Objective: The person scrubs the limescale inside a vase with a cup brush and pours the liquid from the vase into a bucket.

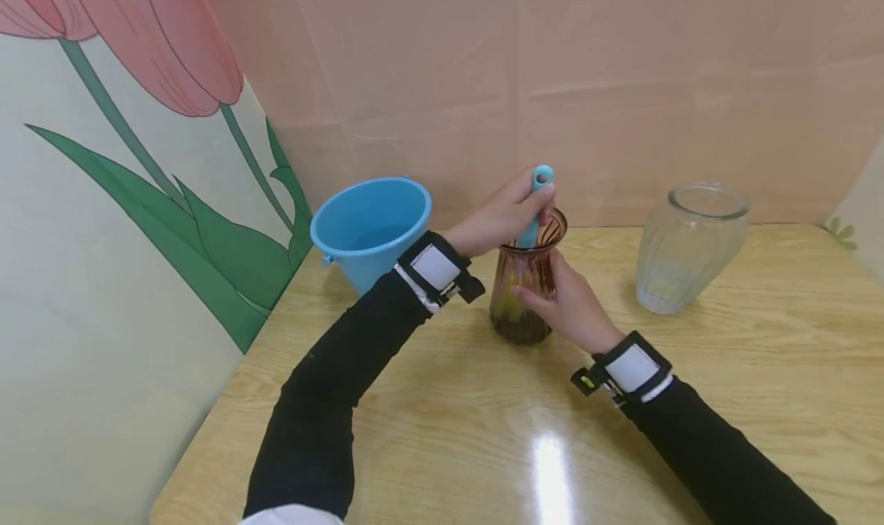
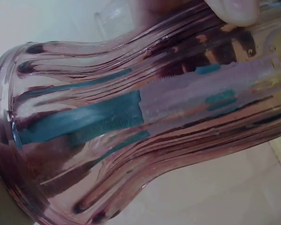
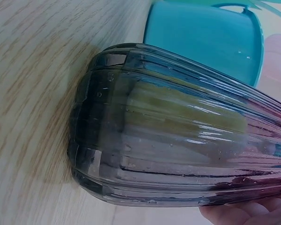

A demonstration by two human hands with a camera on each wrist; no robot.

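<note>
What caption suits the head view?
Left hand works a blue brush inside a brown vase steadied by right hand.

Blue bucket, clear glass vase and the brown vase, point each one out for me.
blue bucket (image 1: pixel 359 237), head view, on its outer wall.
clear glass vase (image 1: pixel 687 256), head view, on its ribbed belly.
brown vase (image 1: pixel 514 314), head view, on its lower body.

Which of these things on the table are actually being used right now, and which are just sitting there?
In use:
- ribbed brown glass vase, steadied by the right hand
- teal-handled brush poked into the vase's mouth, gripped by the left hand

Just sitting there:
- blue plastic bucket, behind the left arm
- clear ribbed glass vase, off to the right
- wooden table beneath everything
</note>
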